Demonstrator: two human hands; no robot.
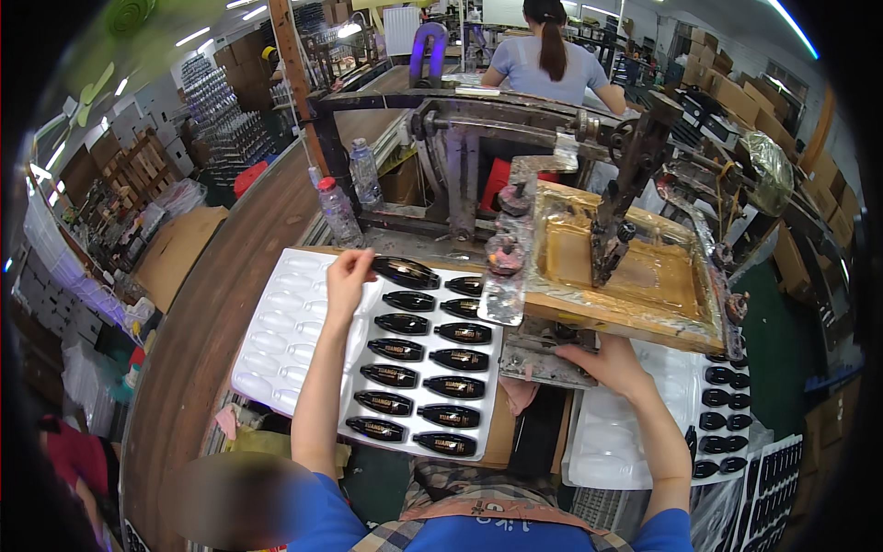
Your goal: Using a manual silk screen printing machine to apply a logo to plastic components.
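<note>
My left hand [348, 279] pinches one end of a glossy black spindle-shaped piece [407, 273] with gold print. It holds the piece over the top of a white moulded tray [308, 260]. Similar black printed pieces [398, 350] lie in two columns on the tray's right, while its left-hand hollows hold none. My right hand [618, 365] reaches beneath the wooden-framed printing screen [625, 315]. Its thumb stretches left along the metal bed [543, 362] of the press; the frame hides most of its fingers, so I cannot tell whether it holds anything.
The press's dark metal arm [630, 184] rises above the screen. Two clear plastic bottles [338, 213] stand behind the left tray. Another white tray [612, 437] with unprinted-looking black pieces [725, 420] lies right. A person [552, 60] sits facing away beyond the press.
</note>
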